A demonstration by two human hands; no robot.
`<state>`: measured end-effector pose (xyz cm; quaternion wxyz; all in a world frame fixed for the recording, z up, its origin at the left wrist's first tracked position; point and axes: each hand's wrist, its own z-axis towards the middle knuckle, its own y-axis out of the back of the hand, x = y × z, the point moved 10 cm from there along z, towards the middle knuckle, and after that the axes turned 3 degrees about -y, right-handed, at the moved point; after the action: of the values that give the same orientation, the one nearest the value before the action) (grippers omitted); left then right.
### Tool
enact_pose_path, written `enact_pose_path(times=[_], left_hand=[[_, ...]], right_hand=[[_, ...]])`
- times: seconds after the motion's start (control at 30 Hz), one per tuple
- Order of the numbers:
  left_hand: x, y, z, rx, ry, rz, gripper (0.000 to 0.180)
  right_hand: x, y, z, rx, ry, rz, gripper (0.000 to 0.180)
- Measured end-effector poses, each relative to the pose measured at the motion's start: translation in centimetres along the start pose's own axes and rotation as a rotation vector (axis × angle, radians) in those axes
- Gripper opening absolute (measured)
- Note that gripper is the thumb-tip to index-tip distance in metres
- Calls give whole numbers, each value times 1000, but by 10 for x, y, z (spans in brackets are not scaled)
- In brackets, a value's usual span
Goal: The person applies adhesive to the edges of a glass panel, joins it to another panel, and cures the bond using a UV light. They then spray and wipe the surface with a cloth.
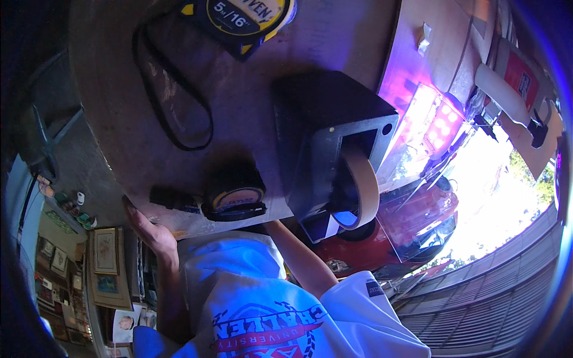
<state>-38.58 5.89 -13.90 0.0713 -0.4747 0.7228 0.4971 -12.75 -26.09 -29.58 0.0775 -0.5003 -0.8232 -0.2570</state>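
Observation:
At the near left rim of the brown tabletop [113, 101], my left hand [154, 232] rests with its fingers stretched along the edge; it holds nothing that I can see. My right forearm [304, 253] reaches up to the near edge, where the hand is hidden. Between them, close to that edge, sits a dark tape measure [234, 194] with a small black item [173, 198] beside it. Right of it stands a black box [334, 107], a roll of tan tape [365, 185] sticking out of its opening. Farther off lie a yellow-and-black tape measure [236, 27] and a black strap loop [179, 92].
A bright violet-lit lamp panel [439, 122] glows at the right. Beyond the table are a red car [388, 232] and a ribbed metal shutter [477, 304]. Framed pictures [108, 262] stand at the lower left, and a white cylinder [501, 92] is at the far right.

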Motion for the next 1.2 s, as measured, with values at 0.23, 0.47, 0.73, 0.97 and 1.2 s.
enact_pose_path(times=[0.23,0.47,0.73,0.97,1.2], left_hand=[[0,2,2,-32,-59,-38,68],[5,0,5,-25,-57,-63,64],[-42,6,4,-57,-139,39,49],[-225,11,-119,-2,-1035,-172,29],[-298,-148,-241,1078,-801,-638,45]], right_hand=[[7,4,9,-9,-16,14,54],[9,-1,16,-29,-23,61,53],[3,6,14,-88,-41,166,52],[-39,41,-41,-69,-287,443,53],[-70,79,-72,-173,-360,648,55]])
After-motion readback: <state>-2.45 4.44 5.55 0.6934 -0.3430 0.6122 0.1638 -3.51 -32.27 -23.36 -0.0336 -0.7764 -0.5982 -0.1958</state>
